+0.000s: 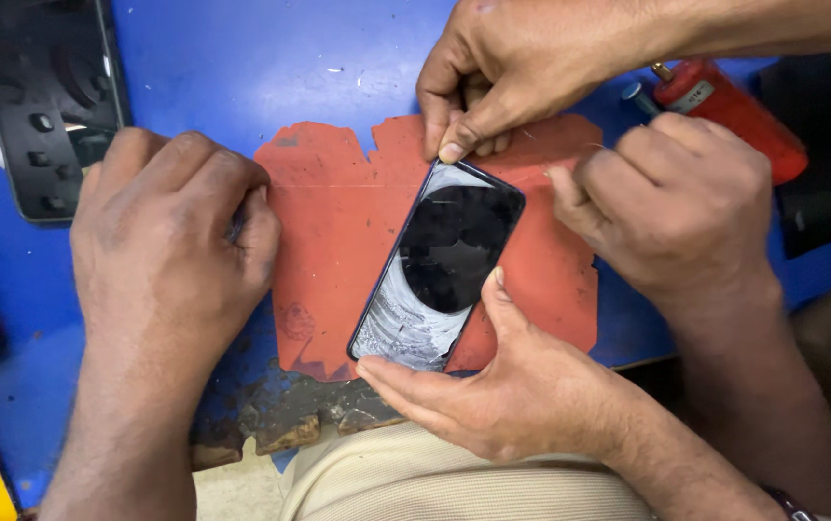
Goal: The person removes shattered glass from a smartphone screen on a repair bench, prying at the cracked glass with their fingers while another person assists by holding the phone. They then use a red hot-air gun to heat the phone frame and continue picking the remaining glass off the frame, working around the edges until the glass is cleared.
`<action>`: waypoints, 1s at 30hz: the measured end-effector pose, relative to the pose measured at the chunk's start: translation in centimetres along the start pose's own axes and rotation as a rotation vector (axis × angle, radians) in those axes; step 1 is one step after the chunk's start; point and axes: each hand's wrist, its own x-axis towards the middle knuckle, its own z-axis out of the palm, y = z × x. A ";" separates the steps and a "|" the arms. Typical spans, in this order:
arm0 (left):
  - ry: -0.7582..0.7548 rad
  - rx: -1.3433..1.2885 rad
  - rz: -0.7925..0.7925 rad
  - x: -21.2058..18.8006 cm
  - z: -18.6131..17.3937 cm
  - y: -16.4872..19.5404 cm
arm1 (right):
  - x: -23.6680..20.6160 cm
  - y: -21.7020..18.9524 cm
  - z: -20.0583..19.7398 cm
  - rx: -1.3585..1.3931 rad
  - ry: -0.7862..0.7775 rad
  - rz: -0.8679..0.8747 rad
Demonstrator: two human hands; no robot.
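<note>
A dark phone (444, 260) with a cracked, smeared screen lies slanted on a torn red mat (338, 241). My left hand (165, 241) is a closed fist at the mat's left edge. My right hand (686, 203) is a closed fist at the phone's upper right. A thin wire (338, 185) runs taut between the two fists and reaches the phone's top end. Another person's hand (502, 68) presses the phone's top corner with its fingertips. That person's other hand (502, 386) cups the phone's bottom end and right side.
The mat lies on a blue table (242, 68) with a chipped front edge (280, 415). A black phone-like device (49, 96) lies at the back left. A red cylinder with a nozzle (734, 111) lies at the back right, beside a dark object.
</note>
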 end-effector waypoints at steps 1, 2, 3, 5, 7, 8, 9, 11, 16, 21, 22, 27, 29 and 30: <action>0.003 0.002 0.000 0.0 0.0 0.0 | 0.0 0.0 0.0 -0.015 -0.013 -0.018; 0.006 0.003 0.001 -0.1 0.0 0.0 | 0.0 0.0 0.0 -0.030 -0.027 -0.036; 0.010 0.006 0.002 -0.1 0.0 0.0 | -0.1 0.0 0.1 -0.047 -0.039 -0.053; 0.013 0.012 0.009 -0.1 0.0 0.0 | 0.0 0.0 0.2 -0.042 -0.048 -0.051; 0.019 0.014 0.019 0.0 0.1 0.1 | 0.0 -0.1 0.2 -0.039 -0.049 -0.046; 0.025 0.012 0.025 0.1 0.1 0.1 | 0.0 -0.1 0.2 -0.039 -0.047 -0.043; 0.029 0.009 0.031 0.1 0.2 0.1 | -0.1 -0.2 0.2 -0.038 -0.045 -0.040; 0.018 -0.006 0.025 0.1 0.2 0.3 | -0.1 -0.2 0.2 -0.031 -0.038 -0.029; 0.031 -0.032 0.049 0.3 0.4 0.6 | 0.0 -0.3 0.2 -0.032 -0.032 -0.028; 0.034 -0.055 0.063 0.3 0.5 0.9 | 0.0 -0.3 0.3 -0.026 -0.047 -0.039; 0.033 -0.052 0.068 0.4 0.6 0.9 | 0.0 -0.3 0.3 -0.031 -0.038 -0.035; 0.032 -0.068 0.092 0.6 0.7 1.2 | 0.1 -0.2 0.3 -0.056 -0.033 -0.061; 0.022 -0.071 0.094 0.7 0.7 1.2 | 0.2 -0.2 0.3 -0.037 -0.033 -0.056; 0.018 -0.073 0.097 0.8 0.7 1.3 | 0.2 -0.2 0.3 -0.029 -0.033 -0.053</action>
